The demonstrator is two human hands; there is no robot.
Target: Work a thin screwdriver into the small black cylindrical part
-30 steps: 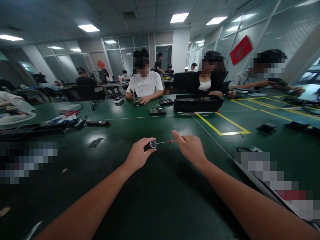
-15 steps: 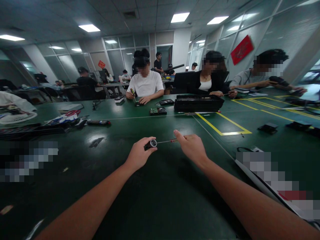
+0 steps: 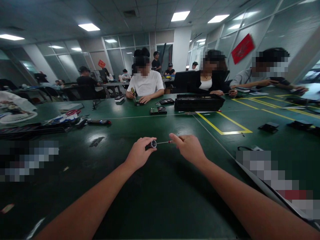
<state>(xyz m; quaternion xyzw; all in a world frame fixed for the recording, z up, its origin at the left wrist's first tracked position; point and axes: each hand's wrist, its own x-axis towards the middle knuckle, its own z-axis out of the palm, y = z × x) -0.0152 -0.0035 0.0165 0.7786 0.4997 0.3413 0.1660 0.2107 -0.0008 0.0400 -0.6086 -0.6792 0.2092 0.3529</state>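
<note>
My left hand (image 3: 139, 153) is closed around a small dark cylinder with a silver ring end (image 3: 152, 144), held just above the green table (image 3: 160, 186). A thin metal rod with a red mark (image 3: 163, 142) runs from the cylinder's end to my right hand (image 3: 188, 148), whose fingers pinch the rod's far end. The two hands are about a hand's width apart, at the middle of the view.
A black tray (image 3: 198, 102) and circuit boards (image 3: 157, 110) lie farther back. Three people sit across the table, working. Yellow tape lines (image 3: 222, 126) mark the right side. Tools and cables (image 3: 72, 120) sit at left; small black parts (image 3: 268, 126) at right.
My right hand has shifted slightly left, closer to the left hand, so less of the rod shows between them. The left hand has barely moved.
</note>
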